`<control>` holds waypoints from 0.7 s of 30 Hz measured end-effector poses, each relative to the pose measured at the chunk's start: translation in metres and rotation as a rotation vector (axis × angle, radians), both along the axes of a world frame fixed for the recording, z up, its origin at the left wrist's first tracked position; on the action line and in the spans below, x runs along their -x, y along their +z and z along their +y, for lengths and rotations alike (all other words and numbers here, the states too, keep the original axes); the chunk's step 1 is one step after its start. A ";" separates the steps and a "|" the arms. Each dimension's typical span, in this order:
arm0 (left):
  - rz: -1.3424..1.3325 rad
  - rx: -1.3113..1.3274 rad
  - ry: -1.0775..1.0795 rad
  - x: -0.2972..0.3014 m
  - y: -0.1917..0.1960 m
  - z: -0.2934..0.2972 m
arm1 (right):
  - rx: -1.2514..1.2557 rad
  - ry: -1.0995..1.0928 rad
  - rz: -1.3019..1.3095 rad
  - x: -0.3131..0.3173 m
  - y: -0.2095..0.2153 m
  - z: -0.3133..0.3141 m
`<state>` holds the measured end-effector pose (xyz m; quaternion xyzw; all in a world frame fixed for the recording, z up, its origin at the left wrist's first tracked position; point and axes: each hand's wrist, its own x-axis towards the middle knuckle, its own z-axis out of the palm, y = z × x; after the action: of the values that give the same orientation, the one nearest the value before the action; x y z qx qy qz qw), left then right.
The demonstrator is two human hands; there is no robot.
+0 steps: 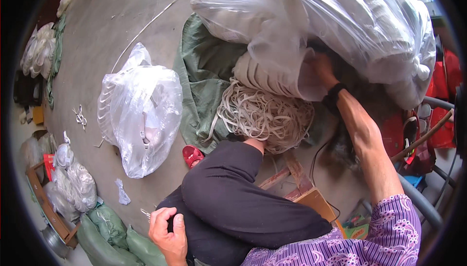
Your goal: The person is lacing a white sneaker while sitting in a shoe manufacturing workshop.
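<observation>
My right hand (321,69) reaches into shade under a large clear plastic bag (360,18) packed with whitish goods. It is at the open end of a stack of off-white, nested cup-shaped pieces (265,76); its fingers are blurred and partly hidden, so their grip cannot be made out. Just below the stack lies a tangled heap of flat cream straps (267,115), on a green woven sheet (199,62). Beside my dark-trousered knee, my left hand (168,232) is raised with fingers loosely bent. A gap separates its thumb from the fingers, and nothing shows in it.
On the floor to the left sits another clear plastic bag (146,115) with pale pieces inside. Green sacks (107,232) and bagged white goods (75,183) line the left side. A wooden stool (311,198) stands by my leg; grey metal tubing (423,203) runs along the right.
</observation>
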<state>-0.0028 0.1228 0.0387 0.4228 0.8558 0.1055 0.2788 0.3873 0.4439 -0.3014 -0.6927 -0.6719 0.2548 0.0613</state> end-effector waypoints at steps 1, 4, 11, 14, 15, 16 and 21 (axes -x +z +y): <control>0.000 0.005 -0.008 -0.005 -0.002 0.005 | -0.013 -0.073 0.149 0.009 -0.003 0.002; 0.047 -0.113 -0.123 -0.006 -0.004 0.007 | -0.037 -0.145 0.286 0.051 0.001 -0.008; -0.040 -0.187 -0.071 0.005 -0.016 -0.002 | -0.016 0.015 0.403 -0.007 -0.058 0.040; -0.061 -0.204 -0.057 0.008 -0.015 0.001 | -0.040 0.205 -0.246 0.028 0.029 0.033; -0.074 -0.210 -0.057 0.008 -0.018 0.003 | -0.243 0.250 -0.390 0.005 0.036 0.034; -0.110 -0.209 -0.022 0.009 -0.020 0.001 | -0.357 0.191 -0.287 0.018 0.064 0.018; -0.081 -0.195 0.029 0.013 -0.009 -0.015 | -0.380 0.088 0.173 0.068 0.097 -0.053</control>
<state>-0.0153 0.1075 0.0292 0.4310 0.8355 0.2094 0.2690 0.3192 0.3904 -0.2043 -0.6144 -0.7296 0.1843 0.2373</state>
